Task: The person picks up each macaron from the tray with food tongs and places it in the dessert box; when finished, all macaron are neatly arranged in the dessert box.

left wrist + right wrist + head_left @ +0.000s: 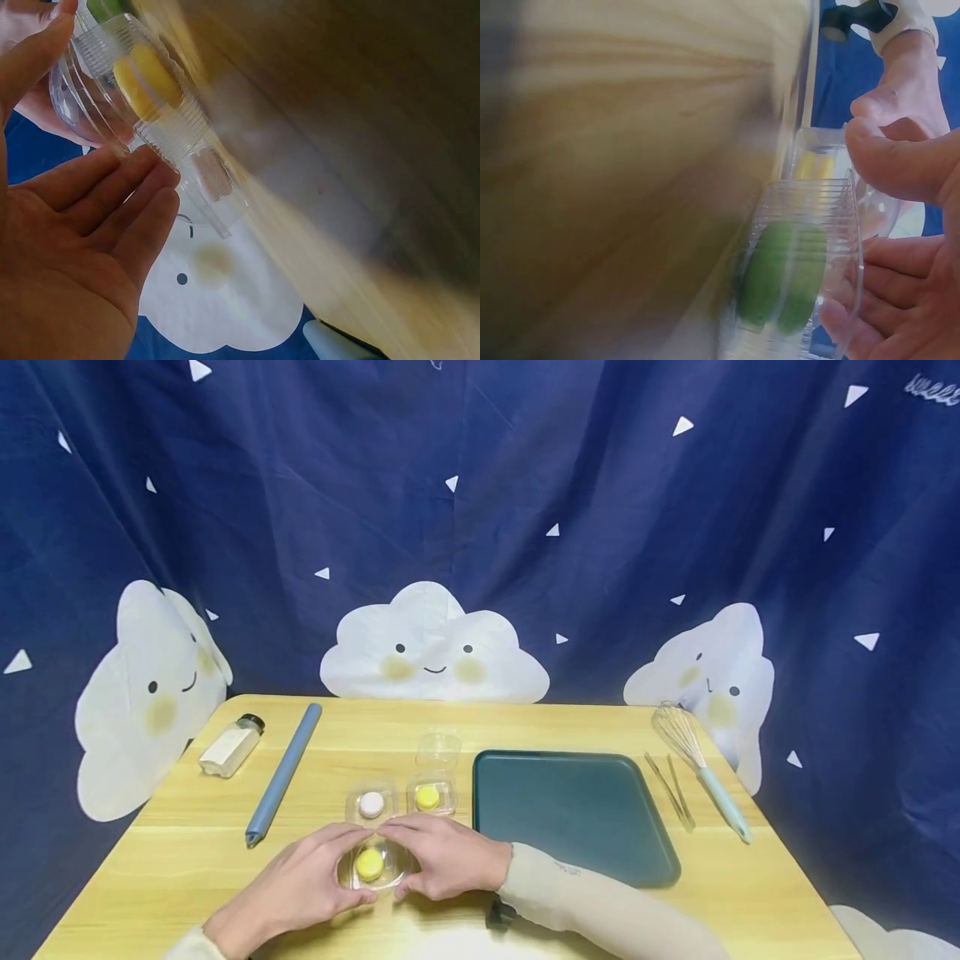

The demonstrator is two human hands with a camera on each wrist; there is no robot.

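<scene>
Both hands are around a small clear plastic macaron box (388, 878) with a domed lid, and a yellow macaron (369, 864) sits inside it. My left hand (300, 877) holds its left side, thumb at the near edge and fingers at the far edge. On the other side, my right hand (450, 858) grips likewise with thumb and fingers. Just beyond stands a box with a pale pink macaron (371, 804). Beside it is an open box (452, 802) whose macaron (427, 797) looks yellow from the head. A green macaron (784, 274) shows in the right wrist view.
Right of the boxes lies a dark green tray (570, 818). Metal tongs (671, 789) and a whisk (708, 777) are farther right. A blue-grey rolling pin (285, 772) and a jar with a black cap (232, 746) lie on the left of the wooden table (180, 852).
</scene>
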